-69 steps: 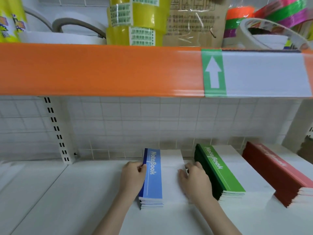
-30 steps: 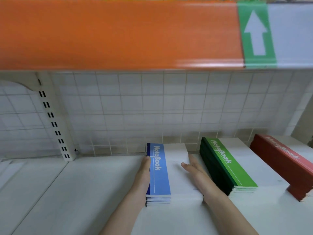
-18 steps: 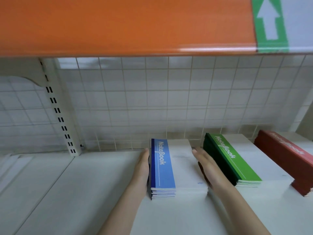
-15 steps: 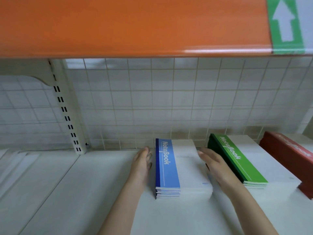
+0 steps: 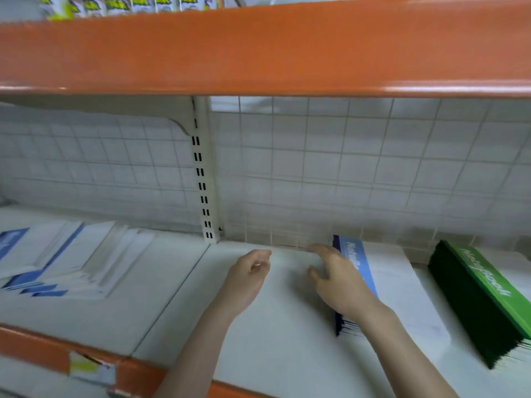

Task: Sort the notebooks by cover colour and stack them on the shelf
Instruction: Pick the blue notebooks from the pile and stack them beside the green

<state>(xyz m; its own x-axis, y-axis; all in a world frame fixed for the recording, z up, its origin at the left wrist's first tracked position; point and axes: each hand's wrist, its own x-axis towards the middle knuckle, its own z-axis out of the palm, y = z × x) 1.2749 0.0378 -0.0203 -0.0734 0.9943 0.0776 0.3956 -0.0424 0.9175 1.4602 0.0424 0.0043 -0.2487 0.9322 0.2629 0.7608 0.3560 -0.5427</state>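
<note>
Item: blue notebook stack (image 5: 382, 285), lying flat on the shelf (image 5: 281, 334) just under and to the right of our right hand (image 5: 342, 285); spine toward the hand, white covers uppermost beyond the blue strip.

Item: green notebook stack (image 5: 482, 303), further right of the right hand, apart from the blue one; edges look even.

Item: loose notebooks (image 5: 66, 259), blue-and-white, fanned out on the shelf well to the left of our left hand (image 5: 247, 280); unsorted, by our reading, and the likely next source.

Hands: both hold nothing; left hand with fingers loosely curled, hovering over bare shelf; right hand with fingers spread and relaxed, over the spine side of the blue stack; whether it touches the stack we cannot tell, the frame being blurred.

Step in hand, as we judge it: turning from the blue stack toward the fanned pile to the left.

Handling notes: we would gather same-coloured covers from the fan with both hands, one at each long edge; square them before lifting, since thin notebooks slide; set them down spine to spine on the matching stack; keep the gap to the green stack.
</note>
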